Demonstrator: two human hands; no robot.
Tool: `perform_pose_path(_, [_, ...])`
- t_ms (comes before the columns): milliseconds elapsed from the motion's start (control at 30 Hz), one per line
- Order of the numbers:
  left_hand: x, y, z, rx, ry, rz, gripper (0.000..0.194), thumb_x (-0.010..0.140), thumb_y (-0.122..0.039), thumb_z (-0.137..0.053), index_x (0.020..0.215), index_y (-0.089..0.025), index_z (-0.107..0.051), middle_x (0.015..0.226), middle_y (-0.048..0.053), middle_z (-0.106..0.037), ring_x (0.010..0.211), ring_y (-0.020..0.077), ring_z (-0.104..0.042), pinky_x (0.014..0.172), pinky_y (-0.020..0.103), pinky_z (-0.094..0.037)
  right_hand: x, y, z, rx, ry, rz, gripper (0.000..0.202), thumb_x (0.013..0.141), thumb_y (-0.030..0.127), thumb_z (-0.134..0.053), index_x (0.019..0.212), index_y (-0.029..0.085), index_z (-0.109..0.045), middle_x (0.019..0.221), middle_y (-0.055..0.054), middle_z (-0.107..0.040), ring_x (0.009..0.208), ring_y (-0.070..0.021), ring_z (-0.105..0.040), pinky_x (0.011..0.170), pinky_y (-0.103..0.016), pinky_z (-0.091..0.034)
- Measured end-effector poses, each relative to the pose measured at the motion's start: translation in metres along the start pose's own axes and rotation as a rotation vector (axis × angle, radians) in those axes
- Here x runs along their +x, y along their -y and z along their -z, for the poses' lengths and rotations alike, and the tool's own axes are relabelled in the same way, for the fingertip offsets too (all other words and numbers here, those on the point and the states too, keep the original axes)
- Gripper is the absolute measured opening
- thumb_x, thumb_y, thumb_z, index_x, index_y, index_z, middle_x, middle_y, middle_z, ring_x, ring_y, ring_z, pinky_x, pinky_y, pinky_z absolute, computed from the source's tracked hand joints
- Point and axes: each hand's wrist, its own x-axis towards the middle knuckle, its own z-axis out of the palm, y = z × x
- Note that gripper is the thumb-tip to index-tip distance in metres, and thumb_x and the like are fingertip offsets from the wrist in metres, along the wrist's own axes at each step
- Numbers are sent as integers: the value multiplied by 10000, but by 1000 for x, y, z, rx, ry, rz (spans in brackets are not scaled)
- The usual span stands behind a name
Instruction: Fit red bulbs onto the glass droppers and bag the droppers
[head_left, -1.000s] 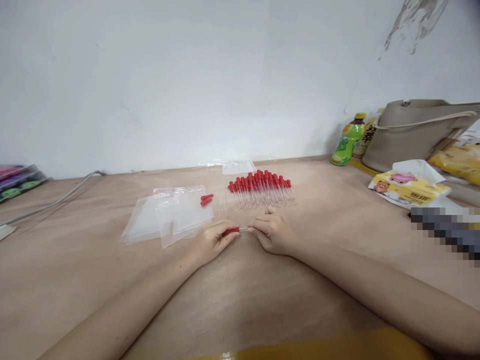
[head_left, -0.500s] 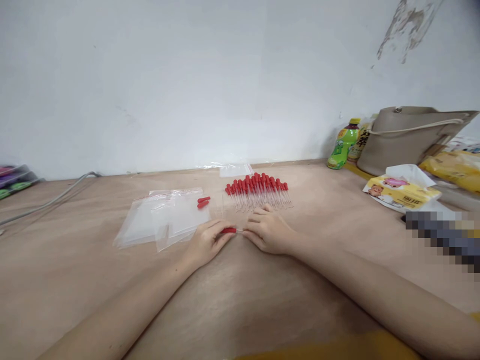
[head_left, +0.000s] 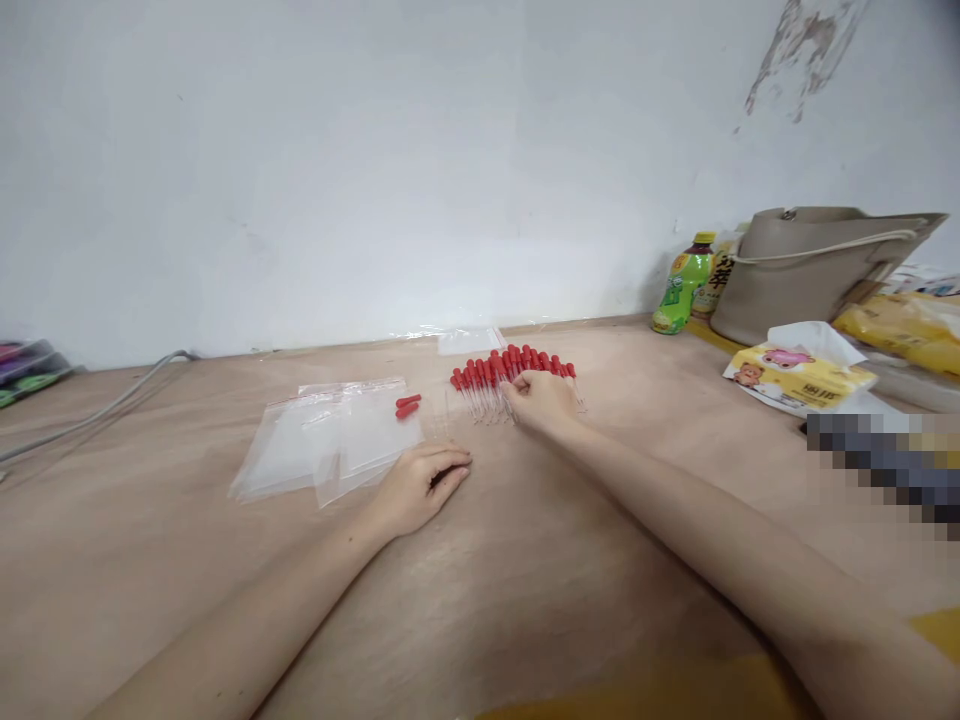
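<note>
My right hand (head_left: 546, 402) is at the row of glass droppers (head_left: 480, 374) with red rubber bulbs, its fingers pinched on one dropper (head_left: 501, 372) whose red bulb points away from me. The hand covers part of the row. My left hand (head_left: 421, 490) rests on the table with thumb and fingers a little apart and nothing between them. Two loose red rubber bulbs (head_left: 407, 411) lie on the edge of the clear zip bags (head_left: 281, 450), beyond my left hand. Beside them are faint clear glass tubes (head_left: 447, 405).
Another clear bag (head_left: 466, 342) lies against the wall behind the droppers. On the right are a green drink bottle (head_left: 682, 285), a grey-beige bag (head_left: 795, 270) and a tissue pack (head_left: 799, 372). A grey cable (head_left: 120, 398) runs along the left.
My right hand has moved away from my left hand, forward to the dropper row. The red-bulbed dropper between both hands has left my left hand, whose fingers have parted.
</note>
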Motion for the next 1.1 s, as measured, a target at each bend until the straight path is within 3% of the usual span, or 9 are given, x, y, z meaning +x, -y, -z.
perform_pose_path(267, [-1,0,1,0,14,-1,231,844,-232,-467,994,-186,-638,991,59,-656,959,185,-582,868,342,-464,30,28,-40,-184,-1,-38,307,797,402,-425,701,187,-622,721,-53,-657,715,-194,-577,828,-401,-227])
perform_pose_path(467, [-1,-3,1,32,5,-14,218,845,-226,-464,982,-192,-630,979,55,-644,917,175,-580,835,328,-465,25,29,-43,-231,-67,-6,357,807,466,-413,763,171,-609,724,-68,-655,717,-200,-572,813,-394,-204])
perform_pose_path(600, [1,5,2,196,-138,36,180,825,-234,-483,905,-191,-638,939,57,-605,870,190,-550,814,359,-441,11,38,-43,-183,-64,143,301,810,431,-429,723,198,-599,708,-34,-651,738,-181,-561,802,-372,-196])
perform_pose_path(733, [3,26,13,402,-297,180,222,834,-274,-455,938,-171,-620,961,93,-565,933,237,-513,835,404,-414,0,51,-51,-196,5,255,329,787,471,-446,690,192,-592,697,-35,-647,721,-185,-553,783,-373,-207])
perform_pose_path(800, [3,37,20,477,-291,247,274,844,-312,-432,1002,-172,-606,1035,116,-540,996,266,-488,849,437,-399,-3,55,-56,-223,41,251,328,780,471,-456,707,185,-599,698,-49,-647,718,-190,-551,776,-379,-212])
perform_pose_path(933, [-1,55,25,475,-155,296,312,867,-347,-381,1046,-212,-599,1114,103,-513,1075,275,-458,877,466,-379,-6,56,-59,-194,72,238,296,776,447,-476,701,189,-601,711,-44,-645,735,-188,-540,769,-381,-213])
perform_pose_path(1100, [-3,57,22,354,-153,297,304,851,-355,-413,964,-170,-626,1036,85,-537,957,219,-537,874,380,-416,-23,46,-48,-55,64,314,211,738,384,-552,651,196,-588,716,-4,-639,756,-170,-512,748,-359,-217])
